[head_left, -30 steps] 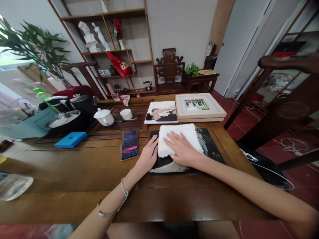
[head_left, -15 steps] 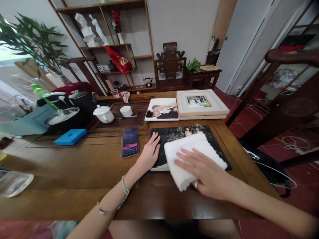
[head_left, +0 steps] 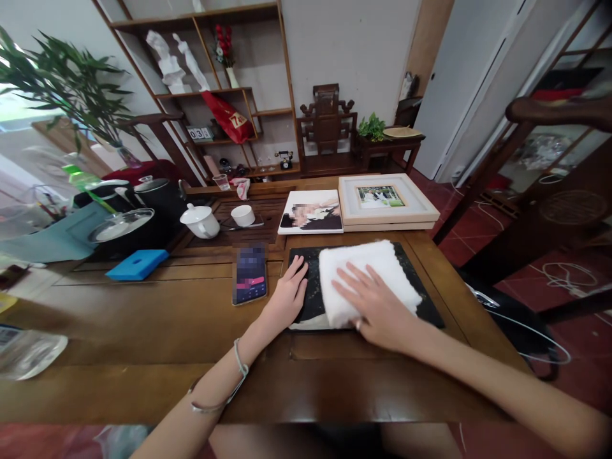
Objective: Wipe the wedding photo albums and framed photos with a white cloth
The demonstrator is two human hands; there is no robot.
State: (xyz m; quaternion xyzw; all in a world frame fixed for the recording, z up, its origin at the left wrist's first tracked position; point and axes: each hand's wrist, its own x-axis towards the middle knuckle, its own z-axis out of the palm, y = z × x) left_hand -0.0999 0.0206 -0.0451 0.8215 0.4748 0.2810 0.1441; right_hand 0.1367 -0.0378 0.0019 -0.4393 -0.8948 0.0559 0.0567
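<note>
Around the centre of the frame are one left hand [head_left: 285, 293], one right hand [head_left: 377, 309], one white cloth [head_left: 394, 271], one dark panel [head_left: 313, 293] and one phone [head_left: 250, 280]; at centre left, one blue block [head_left: 138, 264], one lidded white cup [head_left: 199, 223]; at upper left, one red bag [head_left: 230, 120].

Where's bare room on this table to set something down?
Bare wood shows between the blue block, phone and left forearm. Another patch lies between the dark picture, near table edge and right forearm. Crowded: the dark picture, with the left hand, right hand and white cloth; around the lidded cup.
</note>
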